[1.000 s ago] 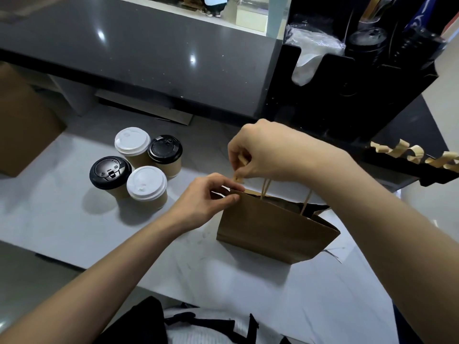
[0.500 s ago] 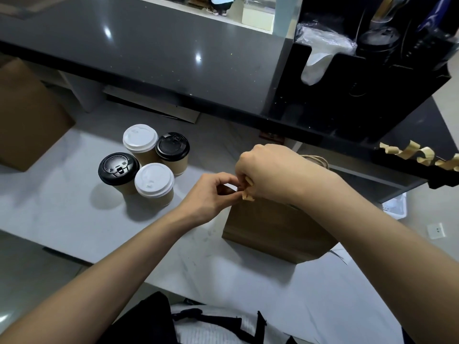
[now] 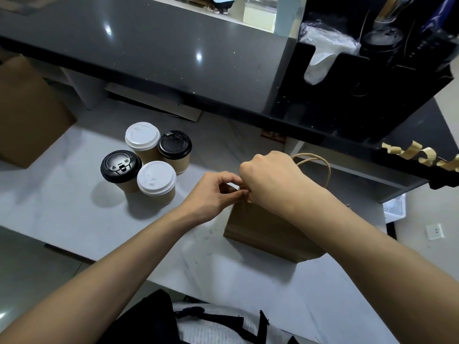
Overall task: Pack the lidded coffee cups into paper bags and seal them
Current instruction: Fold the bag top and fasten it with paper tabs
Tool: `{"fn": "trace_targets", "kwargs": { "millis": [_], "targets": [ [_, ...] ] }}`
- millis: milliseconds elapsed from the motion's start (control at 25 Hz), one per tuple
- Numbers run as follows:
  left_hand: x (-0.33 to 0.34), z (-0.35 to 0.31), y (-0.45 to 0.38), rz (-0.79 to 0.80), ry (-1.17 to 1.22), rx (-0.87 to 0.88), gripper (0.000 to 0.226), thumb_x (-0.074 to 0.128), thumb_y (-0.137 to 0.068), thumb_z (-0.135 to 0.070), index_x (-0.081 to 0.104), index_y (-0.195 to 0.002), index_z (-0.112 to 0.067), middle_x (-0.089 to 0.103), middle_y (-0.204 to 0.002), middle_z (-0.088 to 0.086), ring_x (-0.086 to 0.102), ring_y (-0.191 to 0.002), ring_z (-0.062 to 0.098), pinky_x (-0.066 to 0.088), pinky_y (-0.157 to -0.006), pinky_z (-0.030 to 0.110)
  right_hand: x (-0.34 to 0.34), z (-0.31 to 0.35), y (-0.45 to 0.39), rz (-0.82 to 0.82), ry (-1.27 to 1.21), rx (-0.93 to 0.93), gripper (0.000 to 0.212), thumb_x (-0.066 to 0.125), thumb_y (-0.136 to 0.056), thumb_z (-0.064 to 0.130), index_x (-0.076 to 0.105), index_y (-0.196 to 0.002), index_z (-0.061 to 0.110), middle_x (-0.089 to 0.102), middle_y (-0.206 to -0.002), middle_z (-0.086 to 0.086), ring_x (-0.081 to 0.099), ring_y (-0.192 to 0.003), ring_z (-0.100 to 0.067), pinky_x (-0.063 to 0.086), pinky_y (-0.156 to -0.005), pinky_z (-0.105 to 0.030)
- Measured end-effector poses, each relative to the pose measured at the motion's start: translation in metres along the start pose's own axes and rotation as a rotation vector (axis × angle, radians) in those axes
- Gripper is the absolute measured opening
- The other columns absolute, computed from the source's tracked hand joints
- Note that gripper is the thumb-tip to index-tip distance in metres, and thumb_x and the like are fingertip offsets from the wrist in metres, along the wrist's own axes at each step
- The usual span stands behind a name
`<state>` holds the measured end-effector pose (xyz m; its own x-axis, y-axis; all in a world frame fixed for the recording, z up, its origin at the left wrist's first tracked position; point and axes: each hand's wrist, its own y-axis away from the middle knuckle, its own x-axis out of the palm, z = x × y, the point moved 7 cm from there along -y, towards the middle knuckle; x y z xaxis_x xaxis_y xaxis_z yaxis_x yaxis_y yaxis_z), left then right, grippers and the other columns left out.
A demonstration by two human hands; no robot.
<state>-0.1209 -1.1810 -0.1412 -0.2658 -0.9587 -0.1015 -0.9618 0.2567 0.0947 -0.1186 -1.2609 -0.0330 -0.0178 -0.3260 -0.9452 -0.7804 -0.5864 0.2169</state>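
Pinching at the near left corner of the paper bag's top edge, the left hand and right hand now meet knuckle to fingertip; a second ago they were apart, the right lifting the twine handles. The bag's mouth, open then, is pressed shut under the fingers. Four lidded cups stand untouched left of the grip on the white counter.

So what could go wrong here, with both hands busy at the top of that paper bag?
The left hand and right hand pinch the paper bag only at its top edge, so a hard pull might tip it or tear the paper. The four lidded cups stand tightly clustered beside the left forearm; a careless sweep could knock one over.
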Motion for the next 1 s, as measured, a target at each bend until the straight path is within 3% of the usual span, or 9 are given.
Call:
{"fn": "trace_targets", "kwargs": {
  "millis": [200, 360, 480, 640, 760, 880, 1000],
  "targets": [
    [0.0004, -0.0037, 0.0010, 0.034, -0.031, 0.028, 0.020, 0.070, -0.091, 0.001, 0.073, -0.108, -0.009, 0.076, -0.087, 0.001, 0.069, -0.084, 0.015, 0.056, -0.082, 0.030, 0.0028, 0.0038, -0.0005, 0.009, 0.005, 0.006, 0.019, 0.063, -0.099, 0.023, 0.045, -0.093, 0.021, 0.045, -0.081, 0.000, 0.068, -0.095, -0.028, 0.037, -0.075, -0.033],
    [0.0043, -0.0050, 0.0040, 0.057, -0.009, 0.020, 0.021, 0.078, -0.087, -0.005, 0.072, -0.105, -0.013, 0.074, -0.083, 0.008, 0.067, -0.080, 0.015, 0.054, -0.079, 0.027, 0.0020, 0.0027, 0.0012, 0.024, 0.008, 0.014, 0.012, 0.064, -0.098, 0.020, 0.053, -0.097, 0.020, 0.043, -0.077, -0.001, 0.069, -0.095, -0.027, 0.037, -0.073, -0.032],
    [0.0039, -0.0036, 0.0030, 0.060, -0.022, 0.013, 0.015, 0.071, -0.094, -0.009, 0.071, -0.107, -0.015, 0.075, -0.082, -0.004, 0.067, -0.080, 0.011, 0.052, -0.080, 0.026, 0.0020, 0.0030, 0.0006, 0.013, 0.018, 0.011, 0.021, 0.063, -0.098, 0.021, 0.044, -0.090, 0.019, 0.040, -0.073, 0.001, 0.067, -0.092, -0.027, 0.036, -0.073, -0.033],
    [0.0035, -0.0049, 0.0028, 0.072, -0.029, 0.008, 0.017, 0.070, -0.094, -0.006, 0.070, -0.108, -0.014, 0.076, -0.081, -0.004, 0.067, -0.079, 0.009, 0.049, -0.076, 0.021, 0.0037, 0.0024, 0.0002, 0.019, 0.039, 0.024, 0.021, 0.065, -0.097, 0.023, 0.046, -0.091, 0.020, 0.047, -0.081, 0.000, 0.068, -0.094, -0.027, 0.037, -0.073, -0.033],
    [0.0058, -0.0075, 0.0032, 0.074, -0.040, 0.022, 0.019, 0.073, -0.090, -0.001, 0.068, -0.106, -0.009, 0.073, -0.076, -0.008, 0.066, -0.074, 0.007, 0.049, -0.072, 0.019, 0.0020, 0.0020, 0.0014, 0.027, 0.034, 0.028, 0.007, 0.066, -0.097, 0.022, 0.059, -0.098, 0.021, 0.048, -0.082, 0.000, 0.069, -0.093, -0.027, 0.037, -0.072, -0.033],
    [0.0076, -0.0097, 0.0026, 0.050, -0.060, 0.037, 0.017, 0.072, -0.088, 0.003, 0.066, -0.099, -0.009, 0.070, -0.069, -0.013, 0.061, -0.066, 0.003, 0.047, -0.066, 0.016, -0.0006, 0.0029, 0.0025, 0.016, 0.036, 0.019, 0.010, 0.064, -0.098, 0.022, 0.062, -0.108, 0.020, 0.063, -0.091, -0.001, 0.069, -0.094, -0.027, 0.037, -0.072, -0.033],
    [0.0077, -0.0091, 0.0017, 0.036, -0.080, 0.038, 0.020, 0.076, -0.084, -0.004, 0.067, -0.097, -0.016, 0.074, -0.081, -0.002, 0.066, -0.071, 0.015, 0.056, -0.069, 0.030, -0.0039, -0.0025, 0.0037, -0.018, 0.023, 0.047, 0.017, 0.061, -0.099, 0.022, 0.047, -0.108, 0.016, 0.060, -0.085, -0.001, 0.067, -0.089, -0.027, 0.035, -0.072, -0.033]
  ]
}}
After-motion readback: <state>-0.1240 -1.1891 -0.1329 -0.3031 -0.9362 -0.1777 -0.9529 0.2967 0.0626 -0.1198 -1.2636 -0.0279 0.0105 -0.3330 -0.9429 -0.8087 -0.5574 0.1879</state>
